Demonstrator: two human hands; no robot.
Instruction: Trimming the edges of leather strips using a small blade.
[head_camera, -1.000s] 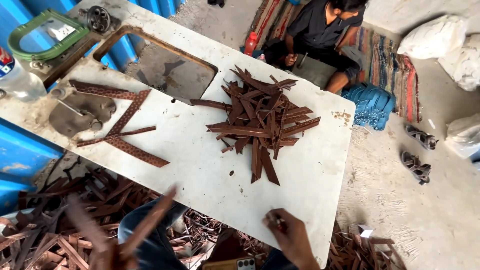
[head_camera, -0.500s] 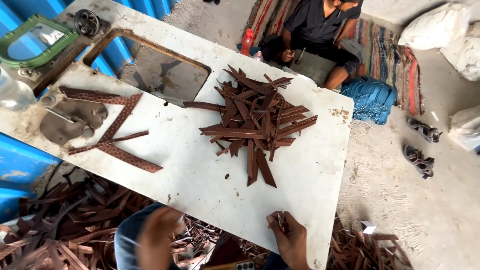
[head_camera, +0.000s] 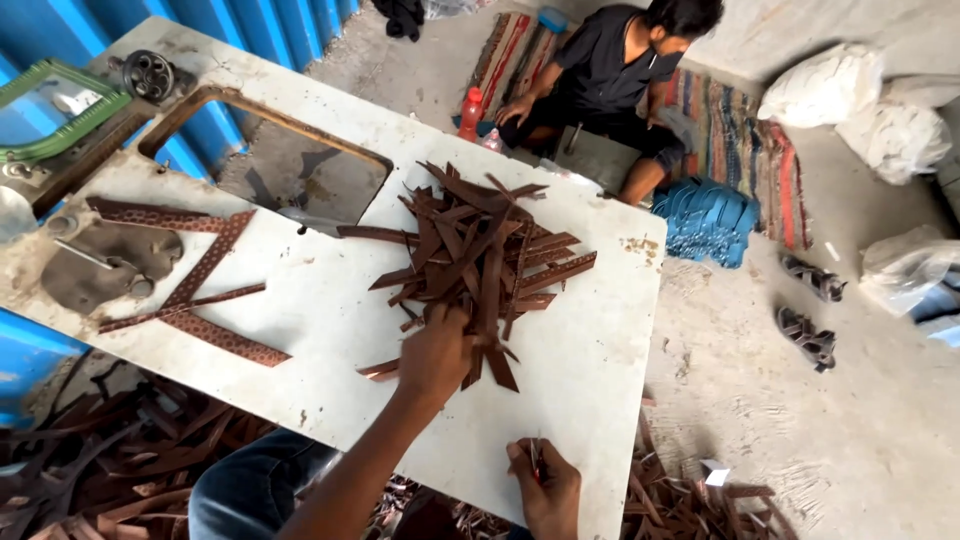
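Since half a second ago the left hand (head_camera: 436, 352) has come up from below the table edge and now rests on the near end of the pile of brown strips (head_camera: 478, 262); the right hand (head_camera: 545, 483) has stayed at the near edge of the table (head_camera: 330, 350).

Far left: a green frame (head_camera: 62, 115) lies at the table's corner, with a grey metal plate (head_camera: 100, 262) beside it. Long patterned brown strips (head_camera: 205, 290) lie crossed just right of the plate, well apart from the pile. Loose brown offcuts (head_camera: 110, 460) cover the floor under that side.

Centre: a rectangular cut-out (head_camera: 300, 170) opens in the table top behind the pile. The left hand's fingers are curled down and pressed together over several strips at the pile's near end; whether they grip any one strip cannot be told.

Right of centre: the right hand sits just beside the table edge, its fingers (head_camera: 535, 462) closed together, pinching a thin dark red object that is too small to identify.

Beyond the table another person (head_camera: 610, 80) sits on a striped mat (head_camera: 740, 130), with a stack of blue pieces (head_camera: 708, 222) near them. Two sandals (head_camera: 808, 305) lie on the floor at right, near white sacks (head_camera: 850, 100).
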